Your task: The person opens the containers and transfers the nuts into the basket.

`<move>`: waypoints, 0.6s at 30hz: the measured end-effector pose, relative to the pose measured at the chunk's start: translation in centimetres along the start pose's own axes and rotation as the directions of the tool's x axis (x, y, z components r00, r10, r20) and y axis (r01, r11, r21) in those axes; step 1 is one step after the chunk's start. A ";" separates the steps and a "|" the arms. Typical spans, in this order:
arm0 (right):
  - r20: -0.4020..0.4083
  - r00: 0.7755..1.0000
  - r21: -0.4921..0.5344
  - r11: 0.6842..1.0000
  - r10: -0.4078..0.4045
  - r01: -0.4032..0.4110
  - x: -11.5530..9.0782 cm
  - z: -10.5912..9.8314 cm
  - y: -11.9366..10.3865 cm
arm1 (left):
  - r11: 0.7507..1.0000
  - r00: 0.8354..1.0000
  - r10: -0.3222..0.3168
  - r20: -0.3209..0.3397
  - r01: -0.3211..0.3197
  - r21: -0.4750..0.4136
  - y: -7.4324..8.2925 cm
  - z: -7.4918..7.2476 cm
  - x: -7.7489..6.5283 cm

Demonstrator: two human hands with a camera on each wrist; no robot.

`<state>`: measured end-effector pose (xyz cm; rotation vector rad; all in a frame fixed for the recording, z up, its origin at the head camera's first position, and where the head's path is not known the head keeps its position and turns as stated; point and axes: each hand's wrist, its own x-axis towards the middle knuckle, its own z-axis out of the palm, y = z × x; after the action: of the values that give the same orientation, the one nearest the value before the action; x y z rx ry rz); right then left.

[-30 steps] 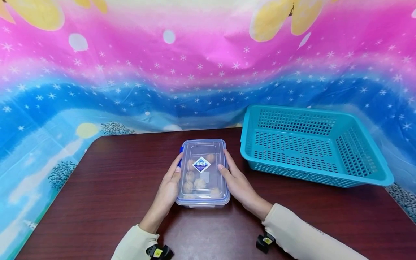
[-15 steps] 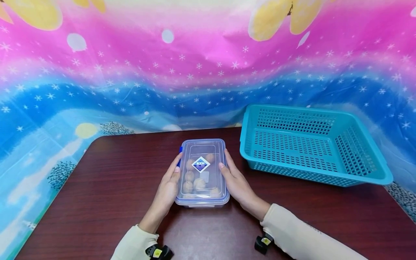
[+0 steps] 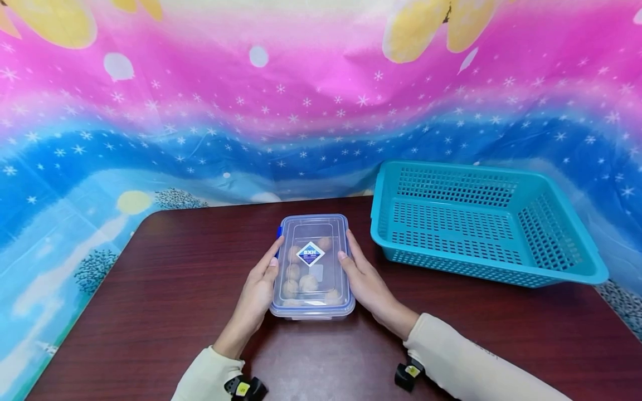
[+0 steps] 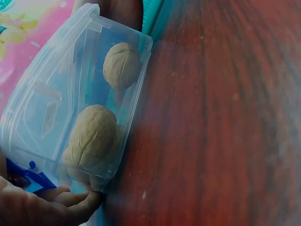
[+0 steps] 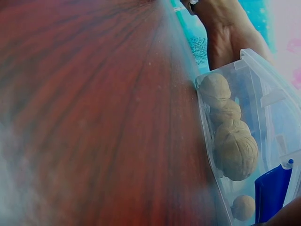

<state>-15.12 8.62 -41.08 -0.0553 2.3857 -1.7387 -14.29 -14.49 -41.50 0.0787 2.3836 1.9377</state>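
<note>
A clear plastic food container (image 3: 326, 228) with a lid edged in blue and a diamond-shaped label lies on the table in the head view. Several walnuts (image 4: 94, 134) show through its walls, more of them in the right wrist view. My left hand (image 3: 258, 287) holds the container's left side, its thumb along the lid edge and its fingers by a blue side latch (image 4: 33, 174). On the opposite side my right hand (image 3: 368, 284) grips it, thumb on the lid's rim and fingers along the wall. Another blue latch (image 5: 273, 193) shows in the right wrist view.
A turquoise perforated basket (image 3: 451, 264) stands at the back right of the dark red-brown wooden table (image 3: 165, 289), with nothing visible inside. A colourful printed cloth (image 3: 210, 111) hangs behind the table and along its sides.
</note>
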 end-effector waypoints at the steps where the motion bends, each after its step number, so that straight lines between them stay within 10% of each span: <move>1: 0.000 1.000 0.002 1.000 -0.001 0.001 0.0 0.0 0.0 | 1.000 1.000 0.002 0.001 -0.002 -0.001 0.0 0.0 0.0; 18: 0.012 1.000 0.057 0.998 -0.012 0.011 -0.2 0.2 0.1 | 1.000 1.000 0.002 0.031 -0.003 0.024 0.1 -0.4 0.0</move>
<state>-14.94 8.51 -41.22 -0.0720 2.3307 -1.8045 -14.34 -14.84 -41.29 0.1124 2.3883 1.8951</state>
